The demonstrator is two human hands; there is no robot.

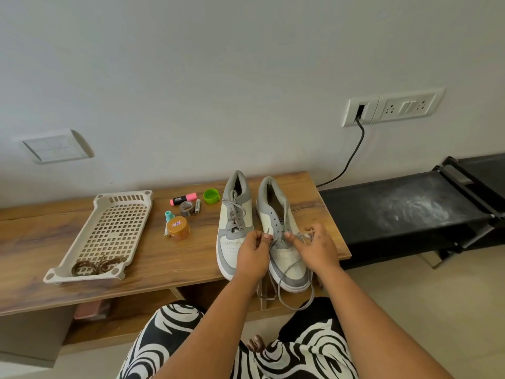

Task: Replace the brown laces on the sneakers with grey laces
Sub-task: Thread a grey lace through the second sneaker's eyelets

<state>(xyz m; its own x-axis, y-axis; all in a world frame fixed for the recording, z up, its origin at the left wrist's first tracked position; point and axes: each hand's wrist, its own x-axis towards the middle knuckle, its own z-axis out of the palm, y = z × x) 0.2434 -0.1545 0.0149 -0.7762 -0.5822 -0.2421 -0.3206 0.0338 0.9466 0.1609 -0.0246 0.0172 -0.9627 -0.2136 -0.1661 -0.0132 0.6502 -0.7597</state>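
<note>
Two grey-and-cream sneakers stand side by side on the wooden table (153, 258), toes toward me. The left sneaker (232, 214) is laced with a grey lace tied in a bow. The right sneaker (281, 222) has bare upper eyelets and a grey lace (289, 296) through its lowest ones, its loose ends hanging over the table's front edge. My left hand (252, 255) pinches one lace end above the toe. My right hand (317, 248) pinches the other end beside it. Brown laces (95, 265) lie bundled in the beige tray (82, 233).
Behind the tray's right side lie a pink highlighter (183, 199), a green cap (211, 196), a tape roll (186, 207), batteries, a teal bottle and an orange-lidded jar (178, 228). A black rack (404, 212) adjoins the table on the right. A cable (352, 157) runs from the wall socket.
</note>
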